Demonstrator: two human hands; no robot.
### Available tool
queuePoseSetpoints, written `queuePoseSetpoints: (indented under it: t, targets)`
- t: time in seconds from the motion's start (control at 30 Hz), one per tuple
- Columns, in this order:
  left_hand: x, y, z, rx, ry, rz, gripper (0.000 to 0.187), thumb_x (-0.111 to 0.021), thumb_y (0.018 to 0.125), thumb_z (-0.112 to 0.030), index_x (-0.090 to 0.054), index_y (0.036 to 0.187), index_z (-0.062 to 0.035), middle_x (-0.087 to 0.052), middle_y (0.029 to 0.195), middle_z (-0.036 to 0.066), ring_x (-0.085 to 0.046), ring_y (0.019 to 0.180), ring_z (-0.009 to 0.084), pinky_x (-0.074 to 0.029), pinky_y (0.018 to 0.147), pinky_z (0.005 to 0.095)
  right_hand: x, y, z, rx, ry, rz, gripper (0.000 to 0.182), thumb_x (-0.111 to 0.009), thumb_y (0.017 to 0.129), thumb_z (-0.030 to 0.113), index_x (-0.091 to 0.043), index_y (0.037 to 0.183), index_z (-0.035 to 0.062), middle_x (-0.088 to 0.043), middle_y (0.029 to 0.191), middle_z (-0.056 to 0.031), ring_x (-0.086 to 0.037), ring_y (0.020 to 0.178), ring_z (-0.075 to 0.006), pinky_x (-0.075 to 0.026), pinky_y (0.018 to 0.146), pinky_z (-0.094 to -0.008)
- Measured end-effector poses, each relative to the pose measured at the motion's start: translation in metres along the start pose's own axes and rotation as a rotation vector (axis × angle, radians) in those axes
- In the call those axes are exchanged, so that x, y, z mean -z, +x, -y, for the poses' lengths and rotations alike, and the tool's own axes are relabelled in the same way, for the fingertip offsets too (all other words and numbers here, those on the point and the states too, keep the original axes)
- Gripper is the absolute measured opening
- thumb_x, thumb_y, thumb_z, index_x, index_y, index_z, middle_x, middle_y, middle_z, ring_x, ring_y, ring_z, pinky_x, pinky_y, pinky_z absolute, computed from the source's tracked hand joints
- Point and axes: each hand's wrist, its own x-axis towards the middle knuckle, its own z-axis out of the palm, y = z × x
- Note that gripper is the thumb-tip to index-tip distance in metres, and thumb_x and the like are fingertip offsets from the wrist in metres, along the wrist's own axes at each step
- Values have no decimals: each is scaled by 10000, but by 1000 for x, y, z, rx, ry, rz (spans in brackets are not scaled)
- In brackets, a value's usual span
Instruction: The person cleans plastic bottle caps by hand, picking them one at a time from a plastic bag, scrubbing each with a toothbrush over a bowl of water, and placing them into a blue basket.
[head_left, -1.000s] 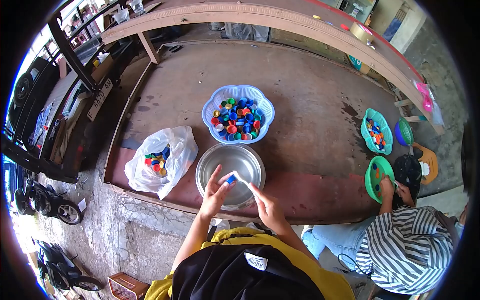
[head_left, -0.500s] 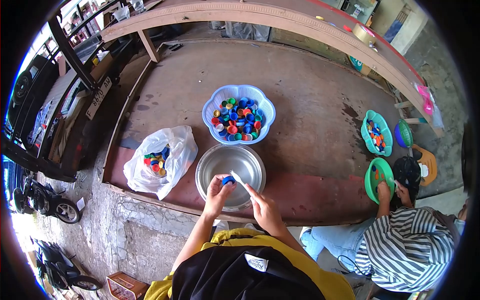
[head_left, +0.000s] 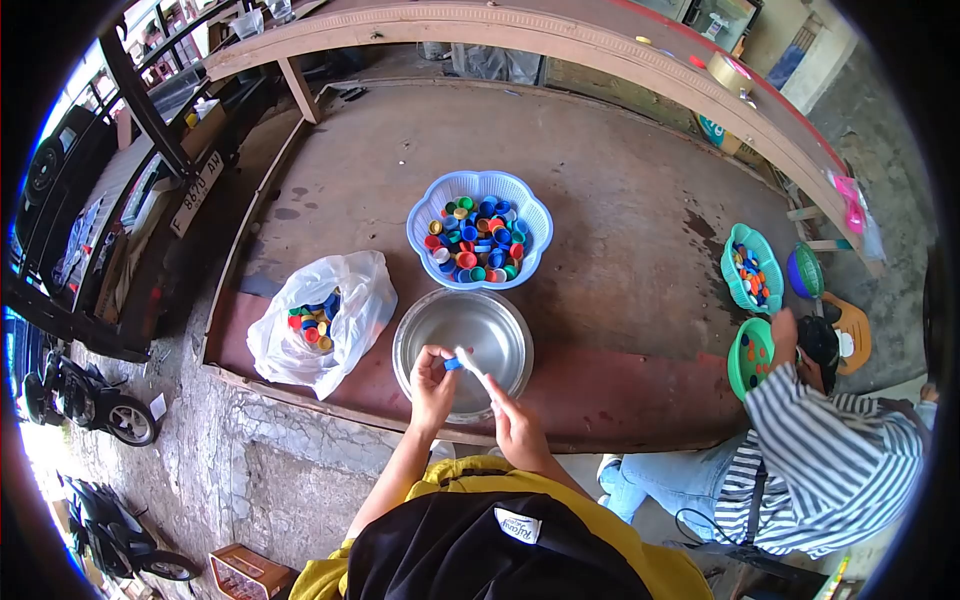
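Note:
Over the near side of a steel bowl point(head_left: 510, 335), my left hand point(head_left: 432, 392) pinches a blue bottle cap point(head_left: 453, 364). A small white brush point(head_left: 469, 361) is gripped in my right hand point(head_left: 518, 424), its bristle end close by the cap. Just beyond the bowl stands a light blue plastic basket point(head_left: 537, 245) filled with bottle caps of many colours. To the left lies an open white plastic bag point(head_left: 366, 290) with more coloured caps point(head_left: 318, 322) inside.
At the right, a person in a striped shirt point(head_left: 830, 450) bends over a green basin point(head_left: 742, 380) with caps. A turquoise basket point(head_left: 737, 275) of caps sits behind it, near an orange stool point(head_left: 855, 325). A wooden rail point(head_left: 480, 22) runs along the table's far side.
The blue cap has turned in my left fingers, and the brush has shifted slightly left over it. The other person has raised an arm and leaned toward the green basin.

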Motion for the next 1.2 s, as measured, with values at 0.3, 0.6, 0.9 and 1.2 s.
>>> queuePoseSetpoints:
  t: [0.3, 0.6, 0.9, 1.2]
  targets:
    - [0, -3, 9, -33, -54, -49, 226, -525, 837, 113, -489, 982, -58, -553, 954, 30, -541, 900, 86, -429, 804, 219, -2, -4, 4, -41, 17, 49, 442, -466, 898, -23, -453, 1333, 51, -616, 958, -253, -637, 784, -341, -487, 679, -342]
    - [3, -4, 5, -189, 51, -30, 219, -536, 834, 115, -497, 970, -52, -568, 947, 49, -563, 901, 108, -451, 827, 250, -1, -3, 6, 35, 24, 13, 472, -489, 884, -12, -446, 1344, 89, -621, 961, -243, -627, 806, -369, -490, 679, -374]
    - [5, -7, 8, -23, -135, -95, 206, -555, 860, 64, -504, 1007, -71, -565, 939, 14, -550, 877, 79, -452, 790, 231, -5, -8, 6, -11, 141, 2, 502, -470, 877, -38, -419, 1362, 81, -613, 974, -261, -622, 809, -383, -492, 691, -379]
    - [7, -12, 4, 321, -510, -7, 218, -523, 907, -46, -539, 1089, -166, -582, 936, -30, -566, 839, 87, -460, 819, 315, -8, -10, -2, -76, 96, -33, 484, -478, 882, -27, -436, 1351, 85, -607, 1017, -256, -630, 854, -379, -490, 693, -373]
